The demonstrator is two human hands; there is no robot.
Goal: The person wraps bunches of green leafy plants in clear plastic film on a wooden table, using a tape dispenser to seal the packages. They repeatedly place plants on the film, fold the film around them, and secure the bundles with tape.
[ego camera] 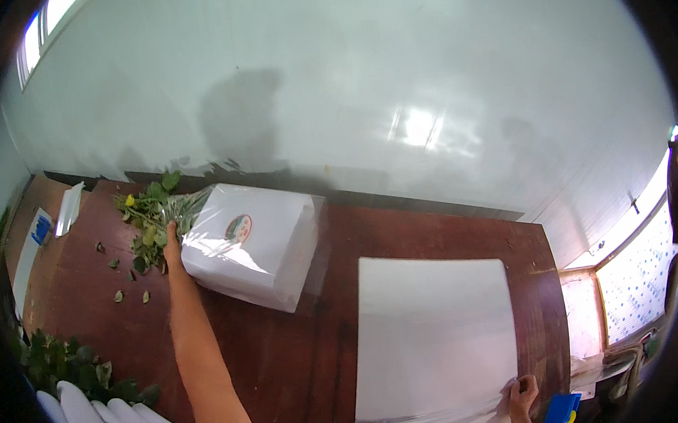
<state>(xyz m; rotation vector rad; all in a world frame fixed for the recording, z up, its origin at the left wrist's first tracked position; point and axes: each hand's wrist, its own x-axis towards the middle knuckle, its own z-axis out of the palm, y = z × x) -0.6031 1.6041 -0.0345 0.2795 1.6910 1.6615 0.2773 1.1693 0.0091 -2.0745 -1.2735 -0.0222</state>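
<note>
My left hand (171, 238) is at the left end of a wrapped bouquet (244, 244), around the gathered clear film where the stems come out. White corrugated wrapping covers the bouquet's head, with a round printed sticker on it and a clear sleeve outside. Green stems and leaves (149, 220) stick out past my hand. On the right lies a flat stack of clear plastic sheets (435, 332) over a pale surface. With bent fingers, my right hand (523, 395) pinches the lower right edge of the stack. The flower heads are hidden inside the wrapping.
The reddish-brown table (277, 361) runs along a pale wall panel (340, 98). Loose leaves (118, 296) lie at its left. Several white wrapped bundles (115, 419) with foliage (67, 359) fill the lower left corner. A blue object (560, 410) is beside my right hand.
</note>
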